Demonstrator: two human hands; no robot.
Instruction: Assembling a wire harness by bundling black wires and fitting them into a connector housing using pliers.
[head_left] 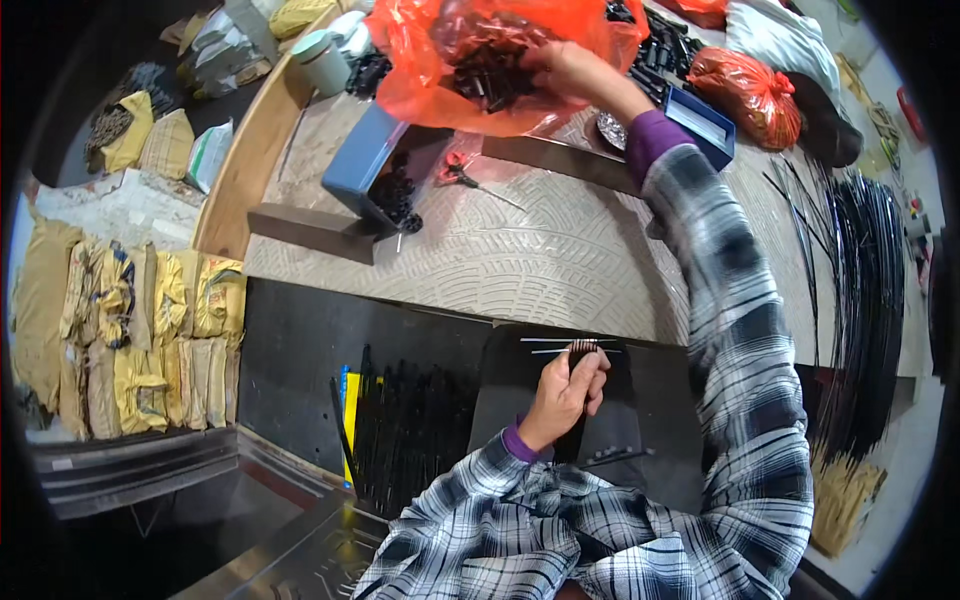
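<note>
My left hand [562,395] is closed around a small dark ribbed part [583,347], held close to my body over a black pad [505,375]; two thin metal rods [565,346] stick out sideways at its top. My right hand [566,70] reaches far forward into an orange plastic bag [420,70] full of small black parts [487,72], its fingers closed on some of them. Both arms wear a plaid sleeve with a purple cuff.
A blue box [362,160] with black parts, red-handled scissors [458,172], a second blue tray [706,122] and a tied orange bag [745,92] lie on the patterned table. Long black rods [868,300] lie at right, more black rods [410,430] by my lap, yellow sacks [130,330] at left.
</note>
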